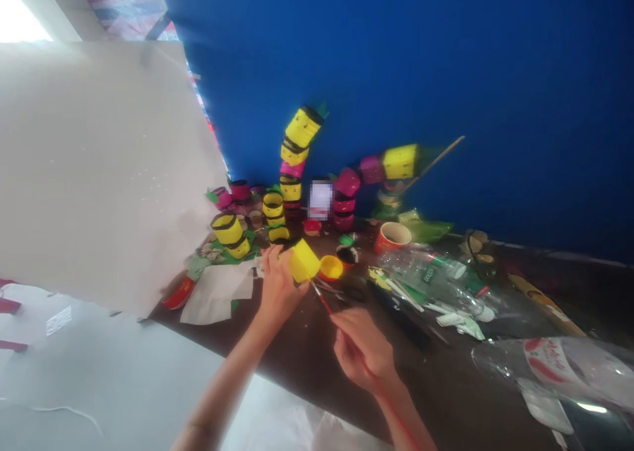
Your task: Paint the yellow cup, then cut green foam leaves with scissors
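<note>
My left hand (281, 284) grips a yellow painted paper cup (304, 261), tilted above the dark table. In my right hand (364, 348) is a thin paintbrush (324, 300) with a red handle, its tip against or very close to the lower edge of the yellow cup. Just right of that cup stands a small container of yellow paint (331, 267). Behind it is a container with dark contents (348, 255). Yellow cups with black bands (230, 234) stand to the left of my hands.
Stacked yellow and magenta cups (290, 168) rise at the back by the blue wall (396, 61). An orange-red paper cup (393, 237), clear plastic bottles (559, 365) and sticks crowd the right side. White paper (218, 292) lies left, beside a large white board (99, 173).
</note>
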Demonstrator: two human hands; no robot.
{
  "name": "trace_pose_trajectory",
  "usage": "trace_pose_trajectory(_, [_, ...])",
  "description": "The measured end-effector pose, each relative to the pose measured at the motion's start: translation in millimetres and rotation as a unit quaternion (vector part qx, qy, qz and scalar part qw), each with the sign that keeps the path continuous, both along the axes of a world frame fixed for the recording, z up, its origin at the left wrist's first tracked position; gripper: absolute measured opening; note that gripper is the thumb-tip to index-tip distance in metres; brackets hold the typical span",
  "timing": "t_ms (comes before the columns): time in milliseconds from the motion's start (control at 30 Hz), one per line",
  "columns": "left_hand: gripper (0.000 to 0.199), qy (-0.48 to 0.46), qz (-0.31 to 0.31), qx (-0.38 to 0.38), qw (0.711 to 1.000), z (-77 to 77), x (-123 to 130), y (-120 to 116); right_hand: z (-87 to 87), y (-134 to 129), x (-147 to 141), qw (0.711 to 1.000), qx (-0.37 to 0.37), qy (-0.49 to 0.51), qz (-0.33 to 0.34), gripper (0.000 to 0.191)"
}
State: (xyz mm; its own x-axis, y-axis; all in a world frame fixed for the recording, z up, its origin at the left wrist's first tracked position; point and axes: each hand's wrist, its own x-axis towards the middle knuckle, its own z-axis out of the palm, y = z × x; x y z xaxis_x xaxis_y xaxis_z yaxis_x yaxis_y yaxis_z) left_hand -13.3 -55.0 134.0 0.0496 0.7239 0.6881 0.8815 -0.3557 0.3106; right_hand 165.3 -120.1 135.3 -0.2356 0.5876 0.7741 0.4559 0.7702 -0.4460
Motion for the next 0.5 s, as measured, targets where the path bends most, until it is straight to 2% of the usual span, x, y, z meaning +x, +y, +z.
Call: trace_pose_trajectory(500, [0.066,-0.006,-0.002,0.0,1.0,1.6,0.5,-1.6,-6.9,-1.2,2.8,0.999,0.015,-0.036,-0.024,0.027])
